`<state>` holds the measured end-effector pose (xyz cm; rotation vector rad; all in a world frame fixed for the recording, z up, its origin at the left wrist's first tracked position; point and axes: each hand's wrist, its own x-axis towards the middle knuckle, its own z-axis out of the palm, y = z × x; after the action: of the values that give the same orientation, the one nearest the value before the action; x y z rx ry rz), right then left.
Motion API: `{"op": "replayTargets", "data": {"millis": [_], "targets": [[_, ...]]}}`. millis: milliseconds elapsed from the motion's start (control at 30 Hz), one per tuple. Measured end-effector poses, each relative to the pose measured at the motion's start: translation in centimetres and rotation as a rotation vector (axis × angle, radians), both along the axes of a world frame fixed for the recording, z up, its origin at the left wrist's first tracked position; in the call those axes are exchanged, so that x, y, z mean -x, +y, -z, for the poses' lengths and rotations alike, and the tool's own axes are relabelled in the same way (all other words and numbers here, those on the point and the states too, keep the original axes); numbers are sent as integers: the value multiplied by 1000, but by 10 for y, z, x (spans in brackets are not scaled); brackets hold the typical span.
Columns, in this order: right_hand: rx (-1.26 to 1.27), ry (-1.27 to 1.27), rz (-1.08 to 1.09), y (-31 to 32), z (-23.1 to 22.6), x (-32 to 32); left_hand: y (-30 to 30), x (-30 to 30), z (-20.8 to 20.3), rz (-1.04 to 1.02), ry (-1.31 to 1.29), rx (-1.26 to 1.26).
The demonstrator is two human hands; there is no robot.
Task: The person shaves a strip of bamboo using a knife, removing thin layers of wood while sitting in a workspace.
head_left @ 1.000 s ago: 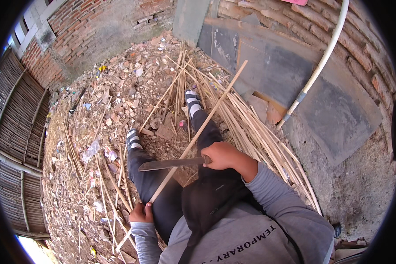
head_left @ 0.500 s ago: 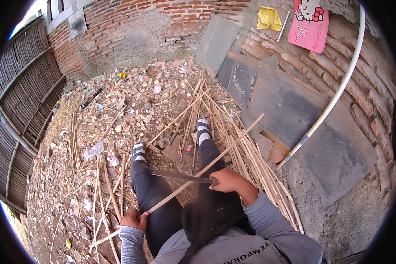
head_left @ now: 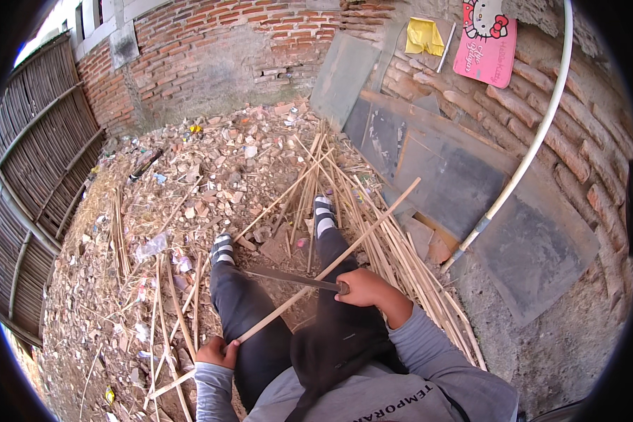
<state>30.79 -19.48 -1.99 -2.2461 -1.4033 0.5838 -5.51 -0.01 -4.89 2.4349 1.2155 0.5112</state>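
My left hand [head_left: 218,352] is closed around the lower part of a long pale bamboo strip [head_left: 362,243], which slants up to the right across my legs. In my right hand [head_left: 366,288] is the handle of a long knife [head_left: 288,277]. Its blade points left and crosses the strip above my lap; whether its edge touches the strip I cannot tell. A dark cloth [head_left: 341,355] lies over my lap. The strip's near end sticks out past my left hand, over the rubble.
A pile of split bamboo strips [head_left: 415,281] lies to my right, and more strips [head_left: 169,316] lie on the left. Rubble [head_left: 211,162] covers the ground. Dark boards [head_left: 450,183] and a white pole [head_left: 524,169] lean against the right brick wall. A bamboo fence [head_left: 39,155] stands at left.
The knife blade has tipped slightly, its point now a little nearer my left foot. My hands keep nearly the same place, and the view has shifted slightly.
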Motion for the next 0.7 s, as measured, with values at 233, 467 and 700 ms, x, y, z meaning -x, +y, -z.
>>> {"op": "replayTargets", "data": {"millis": [233,467,700], "targets": [[-36,50,266,-6,-1,-16,-1,3,10,14,-29,-73],[66,-11,84,-1,-3,6,1,2,2,23,3,-60],[-115,47,315,-13,13,-23,1,0,9,11,-21,-51]]}}
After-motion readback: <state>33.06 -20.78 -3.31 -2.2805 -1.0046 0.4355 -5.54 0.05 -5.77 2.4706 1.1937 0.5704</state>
